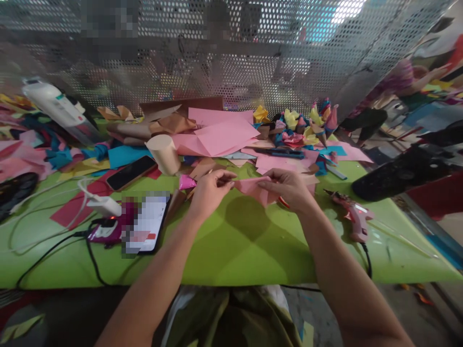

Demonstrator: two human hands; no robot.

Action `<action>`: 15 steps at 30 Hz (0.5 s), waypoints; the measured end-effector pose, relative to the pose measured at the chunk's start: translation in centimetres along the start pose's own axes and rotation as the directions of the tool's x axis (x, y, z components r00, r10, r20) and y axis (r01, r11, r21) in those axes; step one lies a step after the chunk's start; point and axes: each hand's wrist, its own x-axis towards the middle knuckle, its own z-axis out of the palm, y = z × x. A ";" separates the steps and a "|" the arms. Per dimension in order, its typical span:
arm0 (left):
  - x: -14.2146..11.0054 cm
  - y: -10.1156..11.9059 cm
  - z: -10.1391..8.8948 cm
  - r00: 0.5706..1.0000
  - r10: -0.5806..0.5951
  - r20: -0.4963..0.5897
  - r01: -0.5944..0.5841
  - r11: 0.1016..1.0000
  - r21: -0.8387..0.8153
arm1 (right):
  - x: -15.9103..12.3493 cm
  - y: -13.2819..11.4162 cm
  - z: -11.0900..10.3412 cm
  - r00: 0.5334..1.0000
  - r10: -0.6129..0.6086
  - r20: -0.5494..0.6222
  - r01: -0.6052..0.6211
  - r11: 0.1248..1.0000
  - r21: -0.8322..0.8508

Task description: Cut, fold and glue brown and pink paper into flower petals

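Paper (254,187), pink and folded, is pinched by the right hand (288,189) above the glossy green tabletop (235,255), presumably for steadiness; contact by the left hand (210,192), fingertips bunched, is unclear.

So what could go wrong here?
The pink paper in the right hand looks thin, so it might tear or crease. The glue gun lies near the right forearm and could burn it if hot. Its cord reaches the front edge of the table, so a snag might drag the gun down.
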 end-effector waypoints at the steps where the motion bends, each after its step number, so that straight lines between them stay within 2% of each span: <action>1: 0.0 0.0 0.0 1.000 0.005 -0.010 -0.005 1.000 0.014 | 0.0 0.0 0.0 1.000 0.005 0.010 -0.004 1.000 -0.024; 4: 0.0 -0.1 0.2 1.000 -0.016 -0.001 0.015 0.999 -0.048 | -0.1 -0.2 0.0 1.000 0.029 0.004 -0.028 0.999 -0.045; 10: 0.4 -0.5 0.5 0.993 -0.104 0.052 0.115 0.941 -0.318 | 0.0 -0.3 0.4 0.995 0.099 -0.023 -0.094 0.984 0.151; 15: 0.2 -0.3 0.5 0.976 -0.210 0.064 0.217 0.872 -0.440 | 0.1 0.4 0.4 0.995 0.098 0.014 -0.099 0.977 0.191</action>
